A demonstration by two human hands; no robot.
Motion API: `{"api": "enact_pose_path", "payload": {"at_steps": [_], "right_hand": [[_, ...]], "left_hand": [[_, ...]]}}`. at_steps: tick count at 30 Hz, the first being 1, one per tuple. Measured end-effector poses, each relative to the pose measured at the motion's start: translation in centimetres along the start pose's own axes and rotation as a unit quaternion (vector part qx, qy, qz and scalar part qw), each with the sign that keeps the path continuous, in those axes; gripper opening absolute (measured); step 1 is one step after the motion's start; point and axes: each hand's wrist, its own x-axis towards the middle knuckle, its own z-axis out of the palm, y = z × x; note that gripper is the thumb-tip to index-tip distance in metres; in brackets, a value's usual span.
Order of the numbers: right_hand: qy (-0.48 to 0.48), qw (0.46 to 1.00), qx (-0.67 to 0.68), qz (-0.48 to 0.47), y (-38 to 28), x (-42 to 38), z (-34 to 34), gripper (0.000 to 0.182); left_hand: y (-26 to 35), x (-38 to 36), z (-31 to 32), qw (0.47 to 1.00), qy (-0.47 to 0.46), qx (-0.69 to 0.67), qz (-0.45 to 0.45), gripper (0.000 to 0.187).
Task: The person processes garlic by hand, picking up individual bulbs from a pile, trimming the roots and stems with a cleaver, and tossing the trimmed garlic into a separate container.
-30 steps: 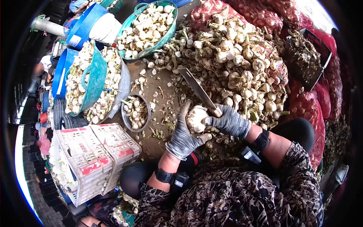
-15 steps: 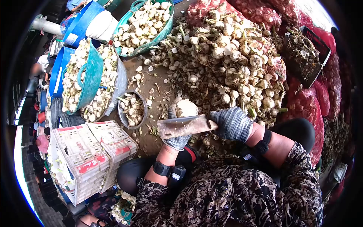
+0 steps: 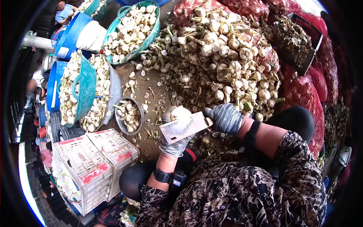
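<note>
In the head view my right hand, in a grey knit glove, is closed round the handle of a cleaver. The broad blade reaches left across my left hand, gloved as well, and covers part of its fingers. A pale garlic bulb sits in the left hand's grip, just beyond the blade's far edge. Past both hands rises a big heap of garlic bulbs with stubby stems and dry roots.
To the left lie a metal bowl of garlic pieces, a filled green tub and a white plastic crate. Another green tub stands at the back. Red mesh sacks and a black crate flank the heap's right side.
The cleaver has turned so its flat face shows more, its left end now lower. My right hand has shifted slightly left and up. The whole view has also shifted a little.
</note>
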Motion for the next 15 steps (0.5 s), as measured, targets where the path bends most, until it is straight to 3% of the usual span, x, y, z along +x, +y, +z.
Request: {"api": "enact_pose_path", "payload": {"at_steps": [2, 3, 6, 7, 8, 10, 11, 12, 14, 15], "right_hand": [[0.019, 0.999, 0.002, -0.026, 0.4, 0.0, 0.2, 0.032], [0.028, 0.999, -0.002, -0.033, 0.7, 0.0, 0.4, 0.033], [0.061, 0.997, 0.005, -0.052, 1.4, 0.4, 1.6, 0.026], [0.058, 0.997, -0.017, -0.052, 1.6, 0.6, 2.0, 0.022], [0.086, 0.996, -0.010, -0.035, 2.5, 0.5, 1.9, 0.023], [0.056, 0.991, 0.008, 0.125, 6.2, 1.4, 1.4, 0.033], [0.061, 0.983, 0.050, 0.167, 5.6, 1.5, 0.6, 0.042], [0.090, 0.979, 0.116, 0.144, 5.4, 1.6, 1.3, 0.041], [0.075, 0.888, 0.419, 0.174, 0.9, 1.4, 0.0, 0.041], [0.074, 0.867, 0.484, 0.092, 0.7, 2.0, 1.9, 0.046]], "left_hand": [[0.0, -1.0, 0.8, 0.991, -0.005, -0.114, -0.072, 0.050], [0.1, -1.2, 1.2, 0.991, -0.001, -0.112, -0.073, 0.050], [0.0, -1.3, 1.6, 0.950, 0.007, -0.282, -0.134, 0.053], [-0.4, -1.1, 1.6, 0.980, 0.001, -0.176, -0.089, 0.056], [0.0, -0.7, 0.3, 0.980, 0.013, -0.178, -0.088, 0.062], [1.3, -0.8, -3.3, 0.892, 0.067, -0.385, -0.229, 0.074], [1.4, -0.7, -4.5, 0.866, 0.071, -0.418, -0.266, 0.080], [1.1, -1.0, -4.8, 0.893, 0.081, -0.369, -0.247, 0.081], [0.6, -0.9, -3.3, 0.833, 0.040, -0.451, -0.318, 0.083], [0.5, 0.0, -2.4, 0.868, 0.065, -0.411, -0.270, 0.084]]}}
